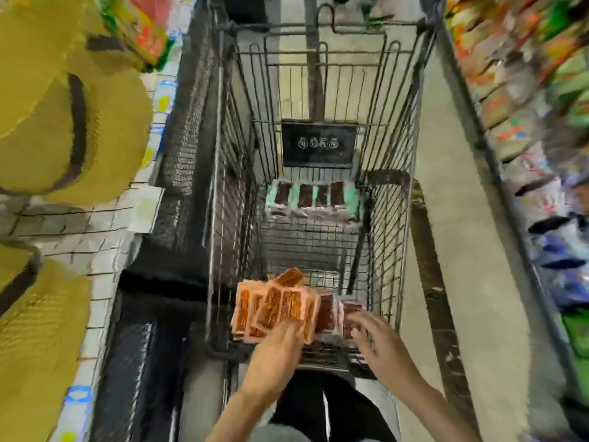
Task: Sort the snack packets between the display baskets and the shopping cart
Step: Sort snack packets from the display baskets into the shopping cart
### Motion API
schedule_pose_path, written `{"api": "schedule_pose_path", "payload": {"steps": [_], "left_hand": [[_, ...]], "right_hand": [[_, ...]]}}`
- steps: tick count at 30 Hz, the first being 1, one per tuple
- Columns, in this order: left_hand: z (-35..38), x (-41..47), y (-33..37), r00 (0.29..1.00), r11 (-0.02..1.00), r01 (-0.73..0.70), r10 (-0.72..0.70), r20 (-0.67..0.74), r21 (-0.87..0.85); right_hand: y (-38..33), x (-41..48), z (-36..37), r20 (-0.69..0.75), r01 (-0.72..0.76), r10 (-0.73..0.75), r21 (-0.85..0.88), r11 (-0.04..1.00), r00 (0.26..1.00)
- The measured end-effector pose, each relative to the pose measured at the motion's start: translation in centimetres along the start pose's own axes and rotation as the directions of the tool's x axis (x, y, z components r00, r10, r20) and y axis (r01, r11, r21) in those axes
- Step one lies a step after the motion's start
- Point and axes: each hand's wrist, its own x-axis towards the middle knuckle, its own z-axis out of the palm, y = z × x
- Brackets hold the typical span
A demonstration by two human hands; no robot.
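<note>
A black wire shopping cart (220, 173) fills the middle of the blurred view. A row of green snack packets (314, 197) stands at its far end. At the near end, my left hand (277, 352) holds a fanned stack of orange snack packets (274, 306) over the cart. My right hand (374, 338) grips darker pink packets (334, 317) just to the right of that stack. My fingertips are hidden behind the packets.
Straw hats (63, 122) hang at the left above black wire display baskets (185, 145). Shelves of colourful snack bags (535, 106) line the right side. A dark sign plate (318, 145) hangs inside the cart. Grey floor shows between cart and right shelf.
</note>
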Motion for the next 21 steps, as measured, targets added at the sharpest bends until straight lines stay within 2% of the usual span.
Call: {"api": "schedule_pose_path", "payload": {"steps": [2, 6, 9, 11, 13, 15, 17, 19, 21], "left_hand": [[0.3, 2.8, -0.3, 0.996, 0.998, -0.023, 0.018, 0.092, 0.055], [2.7, 8.3, -1.3, 0.981, 0.981, -0.158, 0.142, 0.133, 0.116], [4.2, 11.9, -1.6, 0.960, 0.984, -0.149, 0.119, 0.252, 0.102], [5.5, 14.0, -2.1, 0.959, 0.980, -0.183, 0.161, 0.234, 0.075], [6.5, 15.7, -2.2, 0.950, 0.965, -0.232, 0.199, 0.238, 0.118], [7.6, 17.3, -2.4, 0.950, 0.951, -0.235, 0.182, 0.255, 0.199], [8.9, 18.8, -2.3, 0.947, 0.933, -0.226, 0.143, 0.288, 0.280], [9.7, 19.8, -2.1, 0.935, 0.903, -0.233, 0.106, 0.339, 0.360], [10.4, 20.3, -2.1, 0.925, 0.867, -0.232, 0.057, 0.376, 0.441]], "right_hand": [[0.9, 1.6, 0.8, -0.023, -0.073, 0.073, 0.020, 0.997, 0.997], [2.3, 4.9, 3.2, -0.046, -0.195, 0.195, 0.015, 0.981, 0.980], [3.0, 7.6, 4.6, -0.053, -0.272, 0.273, 0.031, 0.962, 0.961], [3.8, 9.1, 5.3, -0.061, -0.369, 0.373, 0.058, 0.927, 0.926], [5.0, 10.1, 6.1, -0.058, -0.430, 0.431, 0.037, 0.902, 0.900], [6.1, 10.9, 6.8, -0.033, -0.416, 0.414, -0.060, 0.908, 0.909], [6.9, 11.6, 7.4, -0.028, -0.422, 0.421, -0.073, 0.904, 0.907], [7.5, 12.2, 7.8, -0.136, -0.436, 0.417, -0.170, 0.884, 0.899], [7.9, 13.0, 8.3, -0.138, -0.446, 0.426, -0.196, 0.873, 0.894]]}}
